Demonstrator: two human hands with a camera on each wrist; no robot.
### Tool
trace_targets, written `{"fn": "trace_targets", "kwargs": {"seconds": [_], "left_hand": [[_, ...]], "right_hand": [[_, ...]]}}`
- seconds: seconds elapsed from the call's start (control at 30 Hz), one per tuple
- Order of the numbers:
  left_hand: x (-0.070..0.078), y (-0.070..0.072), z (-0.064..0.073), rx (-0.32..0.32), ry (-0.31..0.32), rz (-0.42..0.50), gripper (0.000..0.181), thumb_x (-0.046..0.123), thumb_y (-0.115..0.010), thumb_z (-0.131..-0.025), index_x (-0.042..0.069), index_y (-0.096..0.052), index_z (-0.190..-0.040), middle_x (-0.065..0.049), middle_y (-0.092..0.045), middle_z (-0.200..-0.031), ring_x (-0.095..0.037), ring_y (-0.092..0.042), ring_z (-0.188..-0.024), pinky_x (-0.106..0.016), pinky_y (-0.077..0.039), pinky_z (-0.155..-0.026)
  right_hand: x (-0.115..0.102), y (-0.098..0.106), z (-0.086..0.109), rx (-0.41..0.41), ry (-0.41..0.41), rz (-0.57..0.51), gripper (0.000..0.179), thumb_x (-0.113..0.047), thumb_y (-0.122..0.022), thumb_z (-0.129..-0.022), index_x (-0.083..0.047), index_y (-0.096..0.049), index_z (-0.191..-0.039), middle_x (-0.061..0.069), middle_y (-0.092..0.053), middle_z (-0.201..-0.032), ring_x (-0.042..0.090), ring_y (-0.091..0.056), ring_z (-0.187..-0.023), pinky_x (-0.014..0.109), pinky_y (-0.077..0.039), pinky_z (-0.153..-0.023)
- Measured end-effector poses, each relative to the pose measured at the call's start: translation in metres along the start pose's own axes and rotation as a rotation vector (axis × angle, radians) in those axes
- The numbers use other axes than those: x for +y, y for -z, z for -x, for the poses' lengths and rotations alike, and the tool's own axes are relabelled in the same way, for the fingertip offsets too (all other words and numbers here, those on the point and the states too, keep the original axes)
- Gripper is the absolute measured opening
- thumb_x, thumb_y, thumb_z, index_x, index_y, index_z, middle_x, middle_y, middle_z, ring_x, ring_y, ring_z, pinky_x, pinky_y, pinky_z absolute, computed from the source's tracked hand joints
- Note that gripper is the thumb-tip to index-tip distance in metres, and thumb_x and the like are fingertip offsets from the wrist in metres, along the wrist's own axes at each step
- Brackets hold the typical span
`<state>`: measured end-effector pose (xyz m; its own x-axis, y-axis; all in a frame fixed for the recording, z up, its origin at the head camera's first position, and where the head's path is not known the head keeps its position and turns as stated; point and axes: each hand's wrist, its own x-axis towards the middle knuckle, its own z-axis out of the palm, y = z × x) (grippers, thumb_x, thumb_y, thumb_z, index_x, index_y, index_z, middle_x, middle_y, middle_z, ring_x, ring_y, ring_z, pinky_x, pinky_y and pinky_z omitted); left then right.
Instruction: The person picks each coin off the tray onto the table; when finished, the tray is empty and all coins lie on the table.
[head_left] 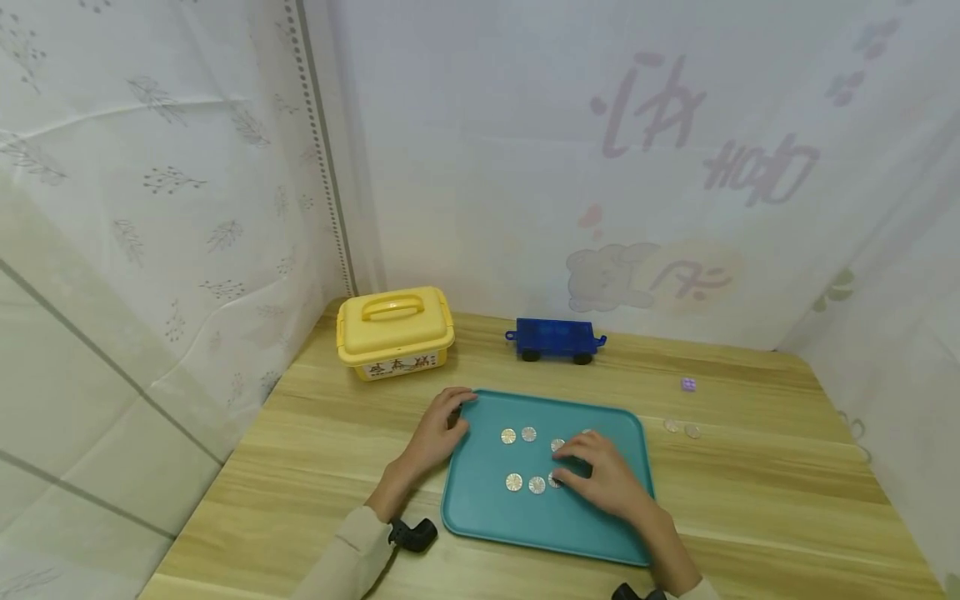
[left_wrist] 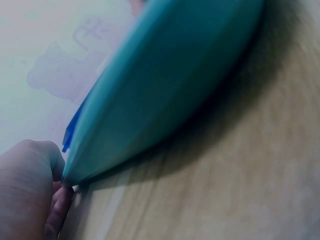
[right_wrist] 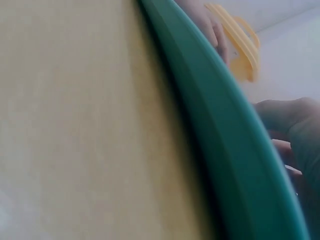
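A teal tray lies on the wooden table, with several shiny, coin-like round discs in two loose rows. At its far left corner, my left hand holds the rim with bent fingers; the left wrist view shows these fingers at the tray's edge. Over the right part of the tray, my right hand reaches down with thumb and forefinger apart. Its thumb partly covers one disc in the near row. Whether the thumb touches that disc is unclear. The tray's side hides part of this hand in the right wrist view.
Behind the tray stand a yellow lidded box with a handle and a blue toy wagon. A small purple block and two pale discs lie right of the tray. Printed cloth surrounds the table.
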<state>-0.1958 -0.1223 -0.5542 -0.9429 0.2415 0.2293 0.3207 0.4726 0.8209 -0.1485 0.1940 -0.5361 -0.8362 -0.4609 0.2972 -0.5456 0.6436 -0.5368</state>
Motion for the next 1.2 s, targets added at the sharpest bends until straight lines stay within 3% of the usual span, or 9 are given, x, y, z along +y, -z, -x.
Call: {"fn": "trace_targets", "kwargs": {"seconds": [0.1,0.2,0.33,0.5,0.67,0.87,1.0,1.2], "left_hand": [[0.000,0.000,0.000,0.001,-0.008,0.001,0.039,0.000,-0.056,-0.093,0.006,-0.063,-0.131,-0.009,-0.054,-0.140,-0.028,-0.048,-0.135,-0.049,-0.041,-0.113],[0.000,-0.001,0.000,0.007,-0.011,-0.001,0.040,0.000,-0.056,-0.093,0.006,-0.063,-0.132,-0.009,-0.054,-0.141,-0.029,-0.049,-0.135,-0.048,-0.041,-0.113],[0.000,-0.001,0.001,0.008,-0.010,-0.003,0.041,-0.001,-0.056,-0.093,0.007,-0.062,-0.133,-0.010,-0.054,-0.141,-0.029,-0.048,-0.135,-0.047,-0.042,-0.113],[-0.001,-0.001,0.001,0.012,-0.026,0.003,0.043,-0.002,-0.056,-0.091,0.007,-0.061,-0.133,-0.010,-0.054,-0.140,-0.029,-0.049,-0.134,-0.048,-0.042,-0.112],[-0.001,-0.001,0.000,0.020,-0.052,-0.006,0.044,-0.003,-0.057,-0.091,0.006,-0.061,-0.134,-0.011,-0.055,-0.138,-0.029,-0.051,-0.132,-0.048,-0.044,-0.111],[0.002,-0.001,0.002,0.037,-0.080,-0.005,0.044,-0.004,-0.057,-0.089,0.003,-0.060,-0.133,-0.012,-0.056,-0.137,-0.031,-0.053,-0.128,-0.051,-0.047,-0.106],[0.002,-0.001,0.002,0.034,-0.070,0.005,0.045,-0.003,-0.057,-0.089,0.004,-0.060,-0.133,-0.012,-0.056,-0.137,-0.029,-0.053,-0.129,-0.050,-0.047,-0.106],[0.000,0.000,0.001,0.012,-0.039,0.012,0.045,-0.002,-0.057,-0.090,0.007,-0.061,-0.134,-0.009,-0.056,-0.138,-0.026,-0.051,-0.131,-0.048,-0.045,-0.109]], "right_hand": [[-0.003,-0.001,0.001,-0.044,0.010,0.030,0.021,-0.027,-0.082,-0.080,-0.022,-0.078,-0.100,-0.015,-0.066,-0.102,0.009,-0.059,-0.099,0.049,-0.047,-0.103],[-0.006,0.002,0.002,-0.091,0.007,0.050,0.021,-0.026,-0.081,-0.081,-0.021,-0.078,-0.101,-0.013,-0.064,-0.105,0.010,-0.059,-0.101,0.050,-0.047,-0.103],[-0.011,0.007,0.002,-0.164,-0.024,0.023,0.019,-0.025,-0.078,-0.085,-0.021,-0.077,-0.103,-0.013,-0.063,-0.104,0.007,-0.059,-0.098,0.036,-0.053,-0.088],[-0.015,0.010,0.000,-0.238,-0.109,-0.068,0.016,-0.024,-0.074,-0.089,-0.020,-0.074,-0.104,-0.013,-0.060,-0.099,0.002,-0.052,-0.083,0.023,-0.048,-0.071],[-0.014,0.006,0.001,-0.223,-0.117,-0.066,0.012,-0.025,-0.074,-0.090,-0.023,-0.068,-0.101,-0.014,-0.057,-0.092,0.000,-0.046,-0.075,0.018,-0.043,-0.063],[-0.015,-0.001,0.003,-0.144,-0.013,0.051,0.016,-0.019,-0.075,-0.086,-0.025,-0.066,-0.098,-0.015,-0.057,-0.090,-0.001,-0.046,-0.073,0.016,-0.042,-0.061],[-0.016,-0.002,0.002,-0.142,0.018,0.107,0.016,-0.021,-0.075,-0.086,-0.021,-0.072,-0.101,-0.014,-0.059,-0.091,-0.002,-0.046,-0.074,0.017,-0.042,-0.063],[-0.018,0.000,0.002,-0.161,0.002,0.072,0.017,-0.027,-0.076,-0.086,-0.019,-0.074,-0.101,-0.014,-0.059,-0.090,-0.002,-0.047,-0.075,0.018,-0.045,-0.064]]}}
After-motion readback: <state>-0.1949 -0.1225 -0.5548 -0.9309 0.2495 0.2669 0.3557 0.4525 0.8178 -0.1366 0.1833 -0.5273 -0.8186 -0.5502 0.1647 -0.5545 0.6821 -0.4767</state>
